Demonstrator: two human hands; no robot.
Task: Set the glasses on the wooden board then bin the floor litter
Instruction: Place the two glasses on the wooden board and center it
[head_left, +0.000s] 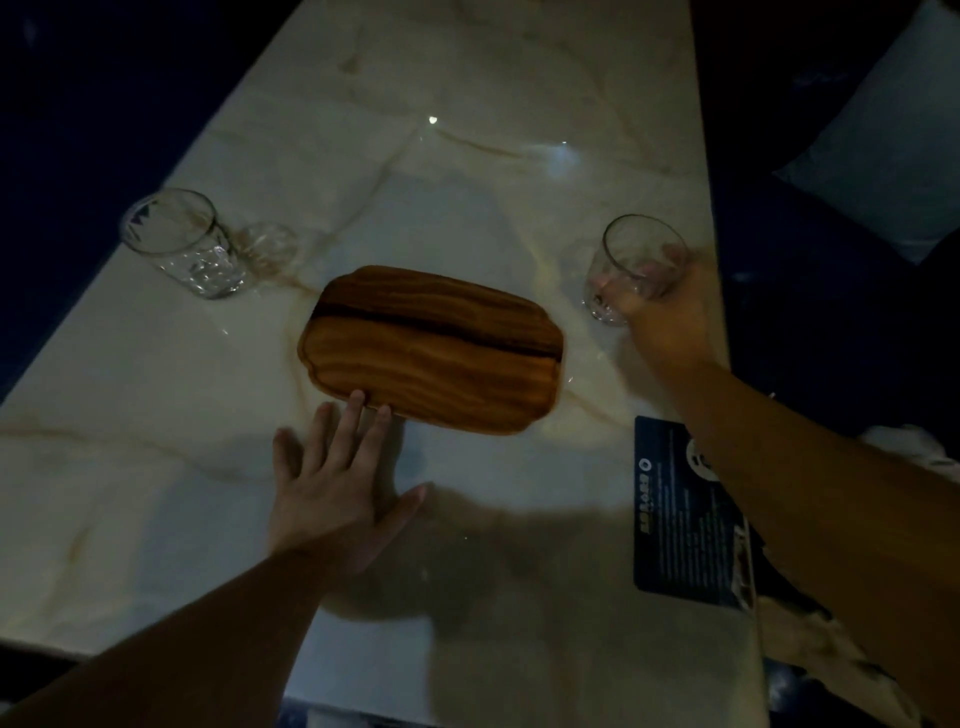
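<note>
A wooden board (434, 349) lies in the middle of a pale marble table (467, 156). One clear empty glass (182, 244) stands at the table's left edge, apart from the board. A second clear glass (631, 260) stands at the right edge, and my right hand (670, 306) is wrapped around it from the near side. My left hand (337, 478) lies flat on the table with fingers spread, its fingertips touching the board's near edge. No floor litter is visible in this dim view.
A dark printed card (675, 525) lies on the table at the near right, partly under my right forearm. Dark seating surrounds the table, with a pale cushion (893, 130) at the far right and pale cloth (904, 447) beside my right arm.
</note>
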